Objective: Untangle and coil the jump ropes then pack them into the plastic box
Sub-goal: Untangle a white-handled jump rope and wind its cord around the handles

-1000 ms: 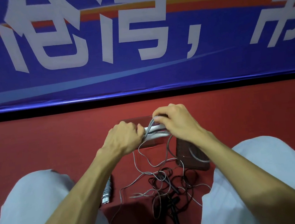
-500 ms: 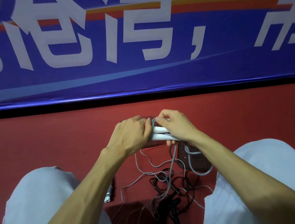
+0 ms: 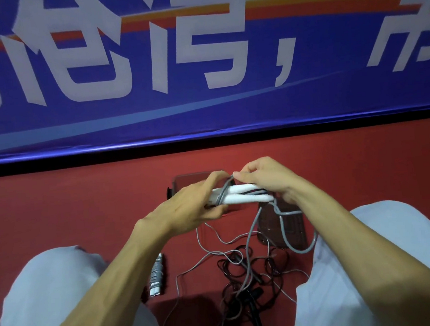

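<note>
Gripping paired white handles (image 3: 240, 197) at frame centre, left hand (image 3: 186, 209) clasps them; right hand (image 3: 267, 181) pinches the grey rope (image 3: 251, 232) wrapped around them

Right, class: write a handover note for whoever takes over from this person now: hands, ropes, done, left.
Left hand grips the white handles at one end. Right hand pinches the grey cord over them; some turns are on, a long loop hangs loose. One bundled rope lies by the left knee. Left: finish winding, untangle the black rope on the floor, pack all into the plastic box.
</note>
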A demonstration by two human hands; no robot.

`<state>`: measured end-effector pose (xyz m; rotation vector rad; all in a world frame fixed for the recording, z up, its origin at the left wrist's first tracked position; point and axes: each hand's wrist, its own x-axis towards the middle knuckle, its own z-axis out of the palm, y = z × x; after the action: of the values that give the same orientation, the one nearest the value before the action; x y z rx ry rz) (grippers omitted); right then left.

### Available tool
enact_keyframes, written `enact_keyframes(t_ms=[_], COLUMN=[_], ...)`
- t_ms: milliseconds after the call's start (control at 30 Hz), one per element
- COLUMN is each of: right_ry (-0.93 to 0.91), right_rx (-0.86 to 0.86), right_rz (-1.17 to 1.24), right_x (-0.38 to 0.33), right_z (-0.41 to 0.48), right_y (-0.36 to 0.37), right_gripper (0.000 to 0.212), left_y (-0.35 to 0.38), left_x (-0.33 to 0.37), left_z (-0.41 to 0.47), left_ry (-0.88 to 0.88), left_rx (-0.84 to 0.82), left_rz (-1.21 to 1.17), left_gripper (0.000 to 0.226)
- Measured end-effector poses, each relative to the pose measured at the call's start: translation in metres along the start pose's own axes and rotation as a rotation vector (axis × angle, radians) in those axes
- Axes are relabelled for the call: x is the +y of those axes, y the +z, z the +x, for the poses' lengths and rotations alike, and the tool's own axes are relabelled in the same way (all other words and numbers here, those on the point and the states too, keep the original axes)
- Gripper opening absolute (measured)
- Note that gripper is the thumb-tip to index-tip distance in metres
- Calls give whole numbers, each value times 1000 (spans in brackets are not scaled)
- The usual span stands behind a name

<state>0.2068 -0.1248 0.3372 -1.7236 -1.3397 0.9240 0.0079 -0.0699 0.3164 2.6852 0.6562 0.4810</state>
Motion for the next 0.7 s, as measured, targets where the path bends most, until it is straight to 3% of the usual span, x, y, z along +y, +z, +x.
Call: enact_keyframes(t_ms=[67,167,300,500,600,700], right_ry=[15,119,134,-48,-63,-33], right_rx=[-28,-89,-171,-310,-404,-480], right_rz=[128,547,706,507,298,117], right_x=[-3,-7,-5,-11,-14,-14], right_z=[0,0,4,-4,-9,-13], right_y=[-8,-13,-11,-2,4,7], right_gripper=[20,23,33,28,24,35], left_y=[-9,-19,-22,-24,-19,-15], left_x=[-2,-1,4,2,-5,-12], left_z=[-1,-5,0,3,8,12], left_ry=[-53,-12,-78,-306,-395,-477], left_rx=[-65,-46,142,318,392,454], left_rz=[-245,-502,-792,-823,-771,-732], left_gripper=[57,63,49,16,22,29])
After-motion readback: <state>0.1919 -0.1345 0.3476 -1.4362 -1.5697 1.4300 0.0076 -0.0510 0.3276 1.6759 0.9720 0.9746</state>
